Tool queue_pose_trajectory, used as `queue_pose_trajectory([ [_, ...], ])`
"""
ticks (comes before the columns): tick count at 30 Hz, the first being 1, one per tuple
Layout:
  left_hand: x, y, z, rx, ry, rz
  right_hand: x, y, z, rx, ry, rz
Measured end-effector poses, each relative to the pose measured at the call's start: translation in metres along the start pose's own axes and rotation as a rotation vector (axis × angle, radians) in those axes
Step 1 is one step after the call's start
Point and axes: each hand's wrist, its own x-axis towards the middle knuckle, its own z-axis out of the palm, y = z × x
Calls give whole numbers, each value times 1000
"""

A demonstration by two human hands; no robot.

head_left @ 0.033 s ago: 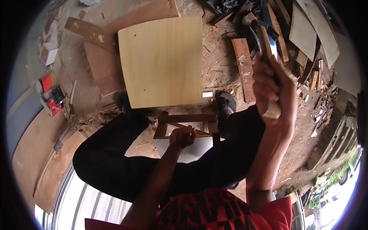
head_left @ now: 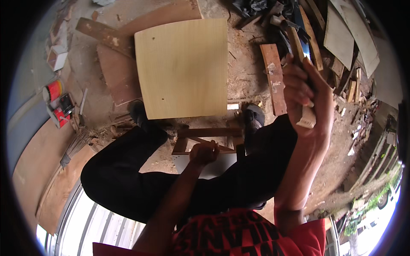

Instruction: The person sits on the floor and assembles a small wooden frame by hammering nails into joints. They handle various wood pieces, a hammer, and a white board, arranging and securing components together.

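Note:
My right hand (head_left: 314, 91) is raised on the right, fingers wrapped round the wooden handle of a hammer (head_left: 294, 42). The hammer's head points away from me, and the handle's butt shows below my palm. My left hand (head_left: 204, 152) is closed over a small brown wooden frame (head_left: 209, 132) with a diagonal brace, between my legs. Whatever those fingers pinch, if anything, is too small to make out. Beneath the frame's near edge shows a pale grey panel (head_left: 205, 166). Beyond the frame lies a light wooden board (head_left: 183, 70) with a curved edge and two small dark spots.
A reddish plank (head_left: 273, 79) lies on the dirt floor right of the board. Scrap wood and sheets (head_left: 339, 32) are heaped at the far right. Red tins (head_left: 53, 91) stand at the left near a bundle of thin rods (head_left: 77, 145). My shoes (head_left: 254, 116) flank the frame.
The hammer has shifted slightly in my right hand's swing, its butt a little higher, and it is less blurred. My left hand stays at the frame. The whole view has moved a touch.

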Motion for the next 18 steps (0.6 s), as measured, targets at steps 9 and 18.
queue_pose_trajectory([
  [9,22,2,-14,59,-130,-85,13,26,13,-390,44,-180],
  [18,14,-6,3,-127,60,15,-63,88,29,-706,55,-293],
])
